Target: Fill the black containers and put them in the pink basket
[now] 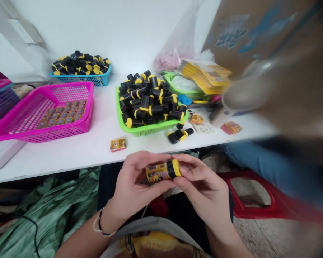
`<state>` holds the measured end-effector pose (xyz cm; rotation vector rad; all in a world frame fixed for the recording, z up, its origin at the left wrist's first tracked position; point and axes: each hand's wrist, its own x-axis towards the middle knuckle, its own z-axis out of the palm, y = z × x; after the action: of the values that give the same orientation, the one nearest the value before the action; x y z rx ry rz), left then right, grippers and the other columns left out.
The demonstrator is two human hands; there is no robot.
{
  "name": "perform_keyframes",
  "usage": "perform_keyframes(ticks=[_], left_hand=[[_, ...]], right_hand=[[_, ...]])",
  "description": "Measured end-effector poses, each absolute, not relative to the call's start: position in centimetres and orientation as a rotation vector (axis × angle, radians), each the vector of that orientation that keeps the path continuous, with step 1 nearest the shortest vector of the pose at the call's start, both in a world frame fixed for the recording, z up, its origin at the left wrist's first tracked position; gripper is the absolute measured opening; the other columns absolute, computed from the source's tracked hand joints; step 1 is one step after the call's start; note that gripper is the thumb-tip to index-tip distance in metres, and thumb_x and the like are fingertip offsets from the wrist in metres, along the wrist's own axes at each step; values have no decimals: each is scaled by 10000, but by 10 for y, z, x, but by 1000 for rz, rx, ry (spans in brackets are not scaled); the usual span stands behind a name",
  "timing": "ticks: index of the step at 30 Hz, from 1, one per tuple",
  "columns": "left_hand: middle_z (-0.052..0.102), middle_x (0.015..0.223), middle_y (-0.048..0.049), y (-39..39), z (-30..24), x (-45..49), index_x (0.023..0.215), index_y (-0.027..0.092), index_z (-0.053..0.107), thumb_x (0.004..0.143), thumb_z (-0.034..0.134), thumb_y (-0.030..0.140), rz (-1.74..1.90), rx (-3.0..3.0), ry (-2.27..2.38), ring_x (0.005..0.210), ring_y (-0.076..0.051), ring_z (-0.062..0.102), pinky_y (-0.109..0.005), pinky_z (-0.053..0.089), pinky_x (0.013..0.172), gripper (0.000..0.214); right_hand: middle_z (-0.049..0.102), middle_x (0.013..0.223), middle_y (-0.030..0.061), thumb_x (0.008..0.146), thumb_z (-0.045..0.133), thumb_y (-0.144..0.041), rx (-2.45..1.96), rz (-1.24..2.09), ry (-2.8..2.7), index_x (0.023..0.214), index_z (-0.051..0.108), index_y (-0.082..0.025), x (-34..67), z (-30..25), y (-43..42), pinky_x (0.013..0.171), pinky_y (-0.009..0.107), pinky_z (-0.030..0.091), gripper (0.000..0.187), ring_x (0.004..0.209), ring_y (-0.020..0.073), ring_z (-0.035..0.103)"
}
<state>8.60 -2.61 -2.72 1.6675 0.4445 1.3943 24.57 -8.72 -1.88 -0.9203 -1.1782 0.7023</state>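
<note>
Labelled tube (161, 171), between left hand (134, 182), right hand (201, 186)

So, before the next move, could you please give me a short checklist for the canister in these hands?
1. Grip: ok. The left hand and right hand both hold the canister.
2. Label: ok. A printed label wraps the body, though its seam is out of view.
3. Yellow cap: cannot tell whether it is fully seated.
4. Loose pieces: not ok. A few black-and-yellow pieces lie on the table outside the green basket.
5. Pink basket: ok. Labelled canisters lie in rows, with room left.
</note>
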Motion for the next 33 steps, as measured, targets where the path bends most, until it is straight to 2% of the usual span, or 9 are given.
perform_keyframes(ticks=[5,10,13,16,20,24,27,29,33], left_hand=[[781,1097,-95,-16,-23,77,1070,184,678,814,810,40,1509,2118,434,1028,-188,768,-278,659,901,322],[800,1008,-84,-15,-15,79,1040,168,719,879,764,98,1581,2323,413,984,-199,779,-289,674,854,181],[809,1035,-62,-18,-16,82,1054,199,736,826,824,118,1562,2239,458,960,-200,784,-295,671,854,257],[817,1030,-37,-21,-19,87,1024,235,758,716,914,139,1505,1987,622,927,-204,785,-306,661,861,358],[819,888,-26,-22,-21,95,914,215,780,617,971,191,1355,1520,783,805,-200,788,-272,656,742,353],[804,841,-14,-20,-24,102,890,193,762,584,985,215,1211,1211,859,752,-168,755,-247,629,700,380],[773,869,-20,-20,-24,102,954,178,722,614,977,242,1080,1130,813,791,-160,724,-236,595,721,430],[756,946,-26,-20,-24,99,1073,195,660,701,938,281,959,1075,682,818,-147,714,-233,580,754,472],[724,899,6,-18,-26,90,1334,284,404,824,848,391,631,906,454,705,-135,710,-250,577,683,685]], right_hand=[[813,1119,-19,810,792,-24,-884,852,-1056,975,779,-311,245,-18,-86,957,185,585,331,1134,125,746],[826,1089,-15,764,857,-60,-882,824,-1088,961,796,-315,247,-18,-83,936,214,612,327,1087,159,772],[820,1121,13,820,839,-135,-897,748,-1174,970,794,-309,248,-21,-83,924,310,647,234,1085,204,776],[784,1227,50,932,720,-159,-950,591,-1341,1098,758,-300,250,-24,-84,975,380,635,221,1173,222,739],[682,1415,83,963,602,-80,-1033,382,-1604,1329,619,-300,252,-28,-86,1056,393,588,427,1348,218,621],[569,1521,171,899,683,-97,-1160,234,-1764,1501,420,-251,245,-38,-83,1078,442,571,676,1457,265,502],[595,1467,188,855,719,-110,-1190,76,-1675,1486,417,-241,238,-47,-78,1083,518,555,711,1417,296,541],[615,1430,188,815,705,-106,-1164,19,-1665,1435,466,-231,235,-49,-75,1057,537,563,676,1354,310,585],[662,1352,172,732,663,-96,-1124,27,-1761,1405,486,-215,237,-41,-74,989,519,589,705,1247,319,637]])
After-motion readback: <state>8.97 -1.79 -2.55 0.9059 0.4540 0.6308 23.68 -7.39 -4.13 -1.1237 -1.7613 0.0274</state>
